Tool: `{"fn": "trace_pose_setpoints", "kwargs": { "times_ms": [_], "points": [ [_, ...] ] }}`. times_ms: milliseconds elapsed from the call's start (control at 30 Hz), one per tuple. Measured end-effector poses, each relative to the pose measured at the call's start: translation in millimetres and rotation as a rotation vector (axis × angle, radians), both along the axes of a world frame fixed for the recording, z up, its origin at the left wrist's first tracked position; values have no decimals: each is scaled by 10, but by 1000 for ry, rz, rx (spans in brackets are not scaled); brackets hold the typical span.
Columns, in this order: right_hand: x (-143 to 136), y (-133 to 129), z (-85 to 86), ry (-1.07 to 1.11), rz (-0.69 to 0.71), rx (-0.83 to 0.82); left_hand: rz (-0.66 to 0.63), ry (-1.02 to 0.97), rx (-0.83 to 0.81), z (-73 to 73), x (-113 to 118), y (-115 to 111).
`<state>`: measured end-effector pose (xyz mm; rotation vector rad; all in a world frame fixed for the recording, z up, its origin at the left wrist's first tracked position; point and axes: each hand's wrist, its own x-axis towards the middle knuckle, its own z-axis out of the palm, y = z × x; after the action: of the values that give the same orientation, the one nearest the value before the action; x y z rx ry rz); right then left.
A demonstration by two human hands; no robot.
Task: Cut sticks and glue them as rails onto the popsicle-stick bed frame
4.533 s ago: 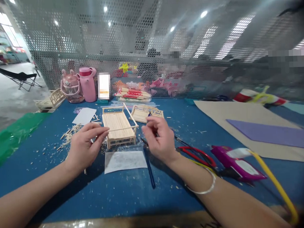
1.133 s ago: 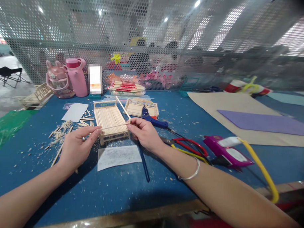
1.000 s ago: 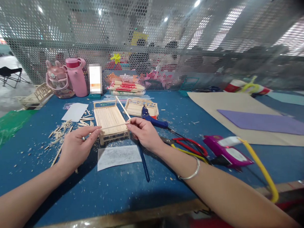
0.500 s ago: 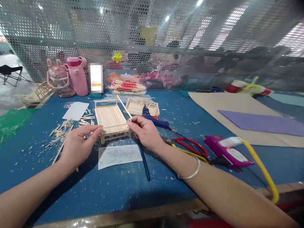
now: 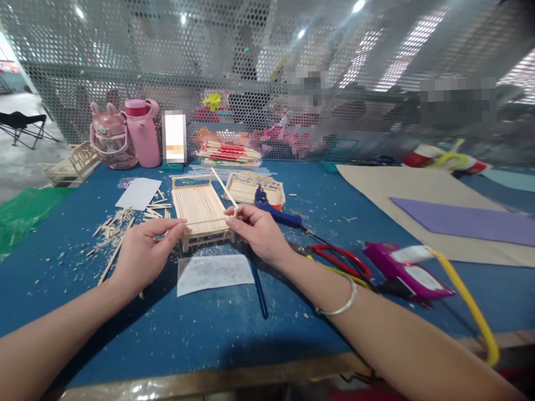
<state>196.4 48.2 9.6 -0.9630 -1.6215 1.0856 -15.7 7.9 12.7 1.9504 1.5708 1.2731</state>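
Observation:
A small bed-like frame made of thin wooden sticks stands on the blue table. Across its near end runs a thin wooden stick. My left hand pinches that stick's left end between thumb and forefinger. At the opposite end, my right hand has thumb and fingers closed on the stick near the frame's front right corner. A second, slanted stick rises from these fingers toward the back right post. Whether the crosswise stick touches the frame I cannot tell. Under the near edge lies a white paper.
A blue glue gun sits right of the frame, near red-handled pliers and a purple tool. Stick offcuts litter the left side. Pink bottles and a lit phone stand before the perforated metal screen.
The whole scene sits slightly farther right in view. Both hands keep their grip on the stick, with little visible movement against the frame.

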Motion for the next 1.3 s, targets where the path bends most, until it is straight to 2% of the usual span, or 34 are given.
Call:
{"fn": "trace_pose_setpoints", "kwargs": {
  "times_ms": [200, 333, 500, 600, 733, 933, 1033, 1100, 1133, 1167, 1300],
  "points": [
    [-16, 27, -31, -16, -11, -23, -5, -11, -28, 14, 2, -18],
    [-22, 35, -25, -9, -11, -32, -64, -46, -77, 50, -25, 2],
    [-23, 32, -11, -23, -5, -41, -67, -325, -279, 89, -46, 51],
    [-19, 27, -10, -27, -14, -39, -55, -382, -298, 74, -40, 51],
    [-15, 29, -24, -33, -12, -29, -66, -294, -273, 47, -16, 21],
    [-26, 26, -4, 10, -45, 13, 20, -249, -154, 77, 8, 14],
    [-6, -78, 78, 101, -199, 160, 126, -402, 11, 156, -40, 3],
    [7, -205, 127, 47, -247, 331, 121, -566, 110, 210, -67, -45],
    [8, -278, 140, -28, -214, 416, 81, -619, 130, 227, -66, -85],
    [4, -350, 142, -122, -127, 462, 30, -610, 82, 235, -52, -136],
    [-61, -567, 95, -214, 252, 412, -159, -371, -97, 170, 114, -356]
  ]
}}
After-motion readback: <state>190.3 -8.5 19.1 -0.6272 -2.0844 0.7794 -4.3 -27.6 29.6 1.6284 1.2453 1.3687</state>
